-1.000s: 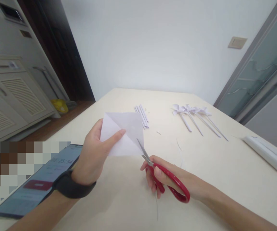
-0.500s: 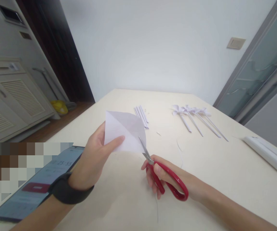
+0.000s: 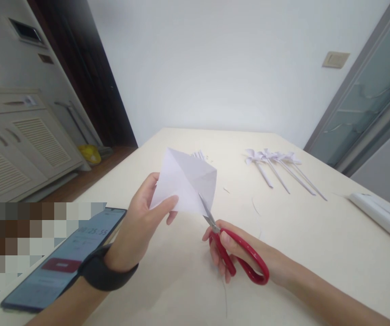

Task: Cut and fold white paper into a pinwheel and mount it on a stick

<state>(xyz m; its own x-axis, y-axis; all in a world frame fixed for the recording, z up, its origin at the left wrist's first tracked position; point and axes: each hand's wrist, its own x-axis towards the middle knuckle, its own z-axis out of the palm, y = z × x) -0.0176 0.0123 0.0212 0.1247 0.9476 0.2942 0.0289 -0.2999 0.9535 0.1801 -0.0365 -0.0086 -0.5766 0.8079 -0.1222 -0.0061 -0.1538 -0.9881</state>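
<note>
My left hand (image 3: 147, 213), with a black band on its wrist, pinches a square of white paper (image 3: 184, 181) by its left side, thumb on top. Diagonal creases run across the sheet, which is held tilted above the table. My right hand (image 3: 225, 246) grips red-handled scissors (image 3: 245, 253). Their blades are parted a little and lie at the paper's lower right corner, one blade in front of the sheet. Behind the paper, several rolled white paper sticks (image 3: 199, 155) are partly hidden.
Several white paper pinwheels (image 3: 266, 156) on sticks lie at the back right of the cream table (image 3: 303, 262). Paper scraps (image 3: 256, 206) are scattered mid-table. A white long object (image 3: 381, 217) rests at the right edge. A phone (image 3: 62, 267) showing a timer lies at the left.
The paper has turned clockwise and tilted in my left hand, its top corner shifting right, and now covers more of the rolled sticks. The scissors stay at its lower right corner. The view has shifted slightly.
</note>
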